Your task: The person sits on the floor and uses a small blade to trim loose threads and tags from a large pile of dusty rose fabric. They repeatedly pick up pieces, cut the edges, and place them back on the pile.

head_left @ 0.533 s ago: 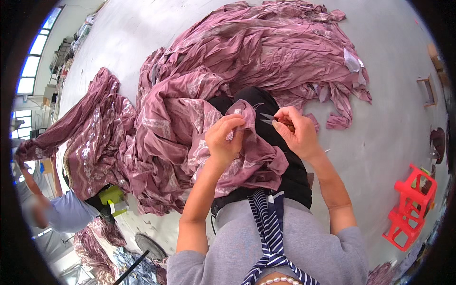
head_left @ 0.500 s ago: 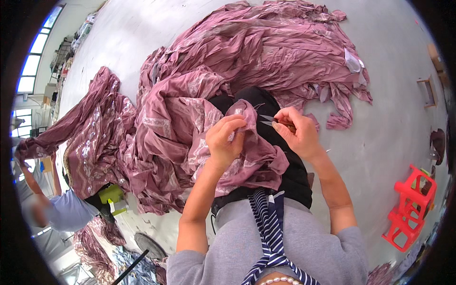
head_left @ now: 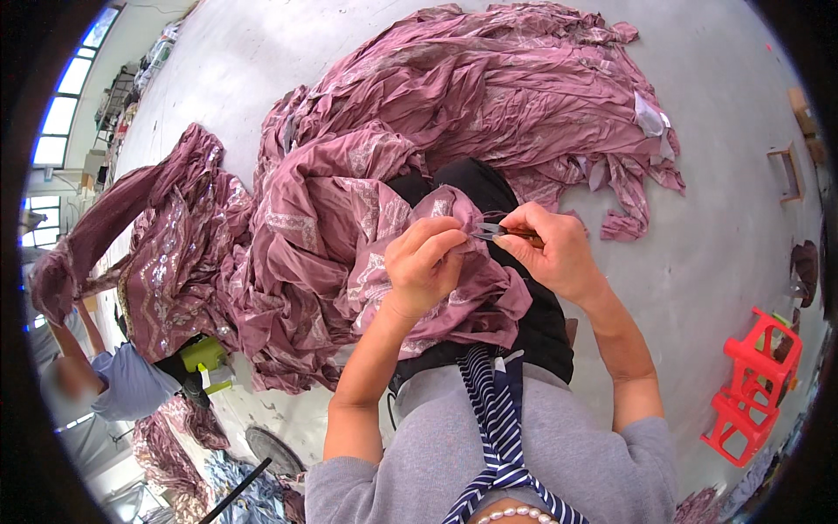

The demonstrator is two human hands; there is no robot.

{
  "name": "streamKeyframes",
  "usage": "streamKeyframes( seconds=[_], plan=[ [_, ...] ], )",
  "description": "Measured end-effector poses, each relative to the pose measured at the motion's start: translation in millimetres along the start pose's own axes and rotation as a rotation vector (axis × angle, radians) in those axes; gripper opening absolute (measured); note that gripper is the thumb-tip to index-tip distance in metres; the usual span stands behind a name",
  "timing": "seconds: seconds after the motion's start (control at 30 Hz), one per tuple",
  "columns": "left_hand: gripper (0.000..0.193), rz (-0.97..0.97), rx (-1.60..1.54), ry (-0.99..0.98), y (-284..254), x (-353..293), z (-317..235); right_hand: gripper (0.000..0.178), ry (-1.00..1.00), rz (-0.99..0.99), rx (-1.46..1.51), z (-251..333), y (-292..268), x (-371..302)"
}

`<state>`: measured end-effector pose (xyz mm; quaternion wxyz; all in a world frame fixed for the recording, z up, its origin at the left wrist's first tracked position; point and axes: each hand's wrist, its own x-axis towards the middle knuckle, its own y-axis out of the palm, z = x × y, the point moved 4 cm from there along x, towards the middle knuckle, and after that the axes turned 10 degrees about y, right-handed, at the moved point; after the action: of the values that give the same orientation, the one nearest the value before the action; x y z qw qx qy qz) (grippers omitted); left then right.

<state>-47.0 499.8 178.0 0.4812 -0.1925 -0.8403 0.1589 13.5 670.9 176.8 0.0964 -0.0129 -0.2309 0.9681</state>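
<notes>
Over my lap lies mauve patterned fabric [head_left: 327, 223], bunched and creased. My left hand [head_left: 426, 264] pinches a fold of it between thumb and fingers. In my right hand [head_left: 552, 249] are small thread snips [head_left: 487, 230], their two pointed metal blades directed left at the pinched fold. The blade tips are right beside my left fingertips; whether they touch the cloth I cannot tell. Most of the snips' handle is hidden by my right fingers.
More mauve fabric [head_left: 489, 79] spreads over the pale floor ahead. At the left a person [head_left: 131, 384] lifts part of the cloth, near a green stool [head_left: 205, 356]. Red plastic stools [head_left: 752, 384] stand at the right, a wooden frame [head_left: 787, 173] farther off.
My right hand and the snips have moved slightly left and down, bringing the blades to my left fingertips. The person at the left has raised a bundle of cloth.
</notes>
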Motion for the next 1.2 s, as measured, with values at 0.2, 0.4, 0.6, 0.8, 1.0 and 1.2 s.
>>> streamKeyframes(
  seconds=[0.2, 0.4, 0.6, 0.8, 1.0, 1.2],
  plan=[
    [0.020, -0.031, -0.031, -0.090, -0.8, -1.5, 0.2, 0.021, -0.082, -0.076, -0.071, 3.2, -0.2, -2.7],
    [0.021, -0.078, -0.101, -0.150, 1.3, -2.4, 1.5, 0.018, -0.149, -0.108, -0.127, 4.9, -1.7, -5.2],
    [0.023, -0.088, -0.135, -0.173, 0.3, -4.3, 1.2, 0.015, 0.112, -0.125, 0.439, -12.2, -5.5, -8.7],
    [0.021, -0.073, -0.140, -0.212, -0.9, -6.8, 2.2, 0.021, 0.150, -0.068, 0.425, -11.8, 8.3, -18.9],
    [0.020, -0.091, -0.109, -0.171, -3.1, -3.2, -1.4, 0.023, 0.093, -0.043, 0.187, -1.9, 1.8, -14.0],
    [0.022, -0.074, -0.145, -0.163, -1.8, -2.6, -5.1, 0.023, 0.058, -0.037, 0.072, 4.5, 1.4, -11.5]
  ],
)
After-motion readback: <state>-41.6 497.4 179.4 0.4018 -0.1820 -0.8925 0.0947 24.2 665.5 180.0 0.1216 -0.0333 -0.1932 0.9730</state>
